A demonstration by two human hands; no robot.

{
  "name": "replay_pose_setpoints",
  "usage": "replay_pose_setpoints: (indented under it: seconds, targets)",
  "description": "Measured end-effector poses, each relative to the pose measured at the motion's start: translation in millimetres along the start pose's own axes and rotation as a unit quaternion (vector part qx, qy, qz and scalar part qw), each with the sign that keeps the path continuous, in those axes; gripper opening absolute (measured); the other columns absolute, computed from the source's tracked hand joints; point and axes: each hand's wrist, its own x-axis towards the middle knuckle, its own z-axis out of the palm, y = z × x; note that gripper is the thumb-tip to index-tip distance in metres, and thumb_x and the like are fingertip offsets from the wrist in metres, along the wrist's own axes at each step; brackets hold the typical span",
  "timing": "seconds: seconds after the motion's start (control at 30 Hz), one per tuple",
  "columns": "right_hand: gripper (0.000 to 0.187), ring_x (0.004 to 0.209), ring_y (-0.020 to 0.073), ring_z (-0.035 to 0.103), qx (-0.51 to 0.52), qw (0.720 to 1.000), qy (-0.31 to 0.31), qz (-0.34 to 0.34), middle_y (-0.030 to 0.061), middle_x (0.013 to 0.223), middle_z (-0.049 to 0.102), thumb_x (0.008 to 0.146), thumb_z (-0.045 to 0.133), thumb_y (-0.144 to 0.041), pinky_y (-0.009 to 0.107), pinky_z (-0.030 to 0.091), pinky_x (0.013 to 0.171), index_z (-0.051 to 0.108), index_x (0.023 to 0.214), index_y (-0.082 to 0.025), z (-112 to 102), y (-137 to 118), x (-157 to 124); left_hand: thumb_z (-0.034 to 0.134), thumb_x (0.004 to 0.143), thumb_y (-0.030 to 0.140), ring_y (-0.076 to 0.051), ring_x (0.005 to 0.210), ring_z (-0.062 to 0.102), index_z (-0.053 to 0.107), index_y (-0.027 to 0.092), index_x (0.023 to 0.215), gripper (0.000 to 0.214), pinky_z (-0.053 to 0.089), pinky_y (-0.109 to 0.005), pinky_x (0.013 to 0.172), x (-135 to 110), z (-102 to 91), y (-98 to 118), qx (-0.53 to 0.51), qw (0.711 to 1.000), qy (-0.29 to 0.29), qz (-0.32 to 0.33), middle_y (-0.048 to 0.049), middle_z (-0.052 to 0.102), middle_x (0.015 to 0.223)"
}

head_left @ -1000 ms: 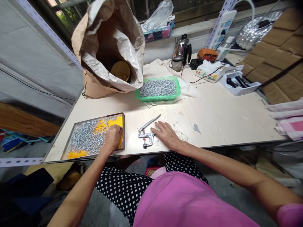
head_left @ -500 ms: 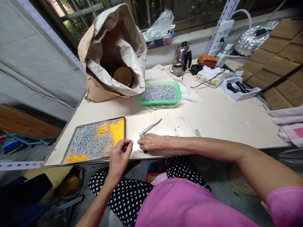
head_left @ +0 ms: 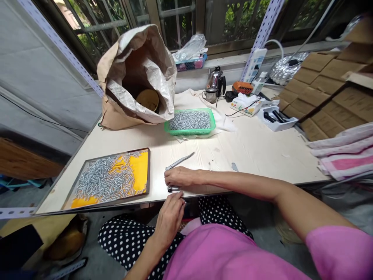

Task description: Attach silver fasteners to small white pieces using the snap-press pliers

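My right hand [head_left: 181, 177] lies over the head of the metal snap pliers [head_left: 178, 162] at the table's front edge, fingers curled round the tool; one long handle sticks out towards the back. My left hand [head_left: 170, 217] is just below the table edge, right under the pliers, with its fingers pinched together at the tool's jaw; what it holds is too small to make out. To the left lies a flat yellow tray [head_left: 141, 171] covered with several small silver metal pieces.
A green basket [head_left: 213, 125] full of the same silver pieces stands mid-table beside a big open paper sack [head_left: 136, 77]. At the back are a kettle [head_left: 215, 82], a tissue box [head_left: 244, 105] and a white holder [head_left: 276, 118]. Cardboard boxes [head_left: 329, 89] and folded towels [head_left: 346, 155] are on the right.
My left hand left the yellow tray, came across with pinched fingers and now sits under the pliers' jaw. My right hand closed over the pliers. The camera tilted up.
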Motion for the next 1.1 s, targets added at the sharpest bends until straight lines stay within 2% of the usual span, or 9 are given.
replay_pose_setpoints:
  seconds: [0.13,0.27,0.47,0.6,0.67,0.73,0.87,1.0,1.1]
  targets:
    - [0.017,0.088,0.0145,0.056,0.051,0.998,0.032,-0.008,0.0078,0.109,0.063,0.101,0.054,-0.019,0.025,0.04,0.07,0.069,0.107,-0.016,3,5,-4,0.048,0.099,0.013,-0.027,0.119,0.064,0.065,0.018,0.102,0.018,0.058,-0.044,0.099,1,5.0,-3,0.082,0.994,0.051,0.046,-0.0137,0.069,0.129]
    - [0.027,0.109,0.0219,0.053,-0.036,0.987,0.101,0.122,0.0133,0.131,0.06,0.101,0.054,-0.022,0.033,0.04,0.086,0.066,0.126,-0.018,-7,23,-19,0.05,0.097,0.009,-0.029,0.126,0.061,0.064,0.015,0.105,0.017,0.058,-0.046,0.102,0,11.9,-7,0.129,0.986,0.07,0.073,-0.0155,0.068,0.132]
    - [0.027,0.105,0.0241,0.052,-0.116,0.961,0.029,0.248,0.0105,0.113,0.067,0.104,0.047,-0.024,0.035,0.035,0.084,0.069,0.121,-0.019,-12,50,-51,0.049,0.098,0.008,-0.031,0.138,0.053,0.063,0.014,0.109,0.019,0.055,-0.047,0.108,-2,22.1,-6,0.155,0.982,0.08,0.077,-0.0159,0.064,0.138]
    - [0.028,0.104,0.0247,0.051,-0.131,0.938,0.058,0.316,0.0125,0.111,0.066,0.105,0.046,-0.023,0.035,0.033,0.08,0.07,0.118,-0.017,-13,45,-63,0.046,0.099,0.009,-0.03,0.14,0.051,0.063,0.014,0.113,0.022,0.054,-0.046,0.109,8,30.8,-4,0.133,0.986,0.054,0.083,-0.0167,0.062,0.142]
    - [0.026,0.103,0.0244,0.051,-0.126,0.942,0.08,0.3,0.0126,0.11,0.066,0.103,0.049,-0.022,0.035,0.033,0.079,0.07,0.118,-0.017,-17,34,-55,0.046,0.1,0.01,-0.031,0.139,0.052,0.063,0.013,0.111,0.021,0.054,-0.046,0.108,15,33.2,-3,0.124,0.988,0.047,0.08,-0.018,0.062,0.142]
    - [0.023,0.1,0.023,0.052,-0.091,0.967,0.082,0.224,0.0105,0.108,0.066,0.102,0.054,-0.025,0.033,0.034,0.078,0.07,0.117,-0.018,-20,17,-38,0.045,0.1,0.011,-0.031,0.136,0.055,0.064,0.013,0.107,0.02,0.054,-0.047,0.107,21,31.8,1,0.11,0.99,0.042,0.071,-0.0192,0.064,0.138]
    - [0.015,0.102,0.0241,0.053,-0.058,0.994,0.018,0.09,0.008,0.099,0.068,0.099,0.058,-0.023,0.034,0.037,0.078,0.072,0.1,-0.019,-8,-15,8,0.045,0.1,0.013,-0.025,0.104,0.072,0.063,0.017,0.098,0.018,0.06,-0.04,0.092,17,20.2,18,0.052,0.997,0.041,0.047,-0.0125,0.074,0.105]
    - [0.015,0.096,0.0216,0.057,-0.082,0.993,-0.001,0.088,0.0098,0.102,0.068,0.095,0.054,-0.01,0.033,0.042,0.078,0.067,0.1,-0.016,8,-22,36,0.047,0.1,0.014,-0.021,0.093,0.07,0.065,0.02,0.1,0.019,0.059,-0.032,0.083,-7,11.9,27,0.025,0.995,0.094,0.022,-0.0084,0.072,0.099]
    - [0.016,0.088,0.0195,0.057,-0.098,0.993,-0.016,0.065,0.0073,0.101,0.067,0.094,0.054,-0.01,0.031,0.044,0.073,0.064,0.102,-0.019,-13,-11,36,0.052,0.099,0.017,-0.019,0.086,0.07,0.067,0.022,0.099,0.016,0.058,-0.028,0.078,-17,5.4,16,-0.019,0.993,0.119,0.0,-0.0055,0.072,0.091]
